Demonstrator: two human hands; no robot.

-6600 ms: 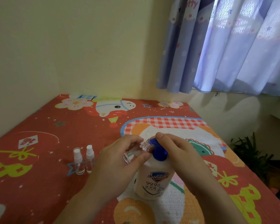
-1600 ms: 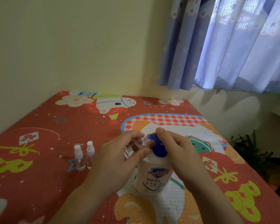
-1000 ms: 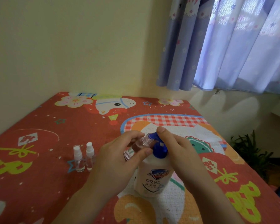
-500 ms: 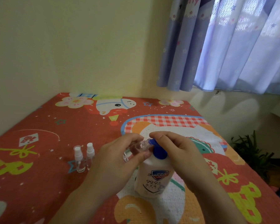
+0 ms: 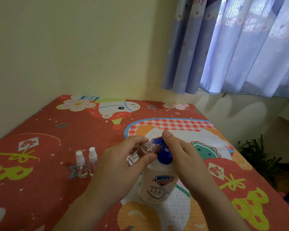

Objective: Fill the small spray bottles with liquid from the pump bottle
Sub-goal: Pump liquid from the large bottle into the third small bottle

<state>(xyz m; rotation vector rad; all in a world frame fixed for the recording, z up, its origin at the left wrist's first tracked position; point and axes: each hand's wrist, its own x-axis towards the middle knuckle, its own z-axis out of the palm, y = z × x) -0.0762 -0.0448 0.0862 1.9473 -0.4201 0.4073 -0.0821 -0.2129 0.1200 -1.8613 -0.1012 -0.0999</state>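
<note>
— White plastic, blue cap: that is the pump bottle (image 5: 158, 184), standing upright on the red patterned cloth (image 5: 40, 189) right in front of the person.

— And the hands?

— Both are at its top. The left hand (image 5: 122, 167) pinches a small clear bottle (image 5: 143, 151) between thumb and curled fingers, tilted, with its open mouth up against the spout of the blue pump head (image 5: 163, 152). The right hand (image 5: 185, 157) lies over the pump head from the other side, fingers together, one fingertip resting on top of the spout.

— Is there anything inside the little bottle?

— I cannot tell; the fingers cover most of it and the plastic is clear.

— Any more of them?

— Two. The first spray bottle (image 5: 81, 164) and the second spray bottle (image 5: 92, 160) stand upright just beside each other, white spray tops on, off to the left of the left hand and apart from it.

— Further back?

— The cloth runs on to a cartoon horse print (image 5: 118, 109), then a pale yellow wall (image 5: 73, 47). To the right hangs a lilac curtain (image 5: 232, 47), and a green plant (image 5: 259, 157) sits low beside the table's right edge.
</note>
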